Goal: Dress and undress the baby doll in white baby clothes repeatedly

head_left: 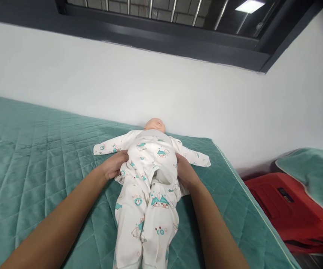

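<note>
A baby doll (155, 124) lies on its back, its head toward the wall and its sleeved arms spread sideways. It wears a white printed long-sleeved top (109, 145) and matching baby pants (143, 209) with an opening at the crotch. My left hand (117, 163) is closed at the left side of the pants' waist, fingertips tucked out of sight against the cloth. On the opposite side, my right hand (186, 173) grips the waist too, with most fingers hidden behind the fabric. Loose cloth hangs beside both hands.
A green quilted cover (43, 172) spreads under the doll, its piped edge running down the right. White wall (178, 97) rises behind, below a dark-framed barred window (161, 28). A red plastic stool or chair (279, 201) with green cloth (313, 175) stands at right.
</note>
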A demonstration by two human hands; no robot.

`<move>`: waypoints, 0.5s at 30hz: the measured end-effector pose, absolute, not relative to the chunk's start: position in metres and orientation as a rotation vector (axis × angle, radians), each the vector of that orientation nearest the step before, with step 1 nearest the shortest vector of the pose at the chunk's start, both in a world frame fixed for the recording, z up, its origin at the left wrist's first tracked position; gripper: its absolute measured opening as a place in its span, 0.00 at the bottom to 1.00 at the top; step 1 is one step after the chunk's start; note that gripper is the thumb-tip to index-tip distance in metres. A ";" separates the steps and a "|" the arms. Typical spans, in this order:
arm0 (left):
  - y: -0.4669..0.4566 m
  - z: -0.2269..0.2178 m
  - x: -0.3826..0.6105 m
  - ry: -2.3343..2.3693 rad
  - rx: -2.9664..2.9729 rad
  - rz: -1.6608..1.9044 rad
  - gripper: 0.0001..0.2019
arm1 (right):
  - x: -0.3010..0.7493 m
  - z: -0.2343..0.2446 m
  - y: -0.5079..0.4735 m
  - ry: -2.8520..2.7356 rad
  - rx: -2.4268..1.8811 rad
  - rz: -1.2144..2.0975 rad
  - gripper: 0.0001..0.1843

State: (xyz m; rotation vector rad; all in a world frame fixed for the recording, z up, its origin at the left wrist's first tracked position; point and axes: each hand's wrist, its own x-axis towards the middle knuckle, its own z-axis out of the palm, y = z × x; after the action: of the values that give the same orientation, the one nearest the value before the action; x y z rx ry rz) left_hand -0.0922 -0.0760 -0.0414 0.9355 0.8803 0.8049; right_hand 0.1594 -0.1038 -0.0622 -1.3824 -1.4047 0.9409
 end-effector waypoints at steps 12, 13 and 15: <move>-0.077 -0.039 -0.080 0.860 0.690 0.837 0.08 | 0.156 -0.054 -0.107 -1.567 -1.301 0.903 0.26; -0.078 -0.039 -0.079 0.857 0.672 0.843 0.07 | 0.155 -0.053 -0.107 -1.584 -1.283 0.890 0.27; -0.078 -0.041 -0.078 0.826 0.666 0.871 0.08 | 0.156 -0.052 -0.106 -1.616 -1.280 0.840 0.28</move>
State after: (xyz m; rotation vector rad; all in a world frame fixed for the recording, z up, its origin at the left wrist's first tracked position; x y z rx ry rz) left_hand -0.0777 -0.0780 -0.0411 0.6662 0.8263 0.8705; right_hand 0.1556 -0.1065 -0.0523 -1.2801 -1.6161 0.8400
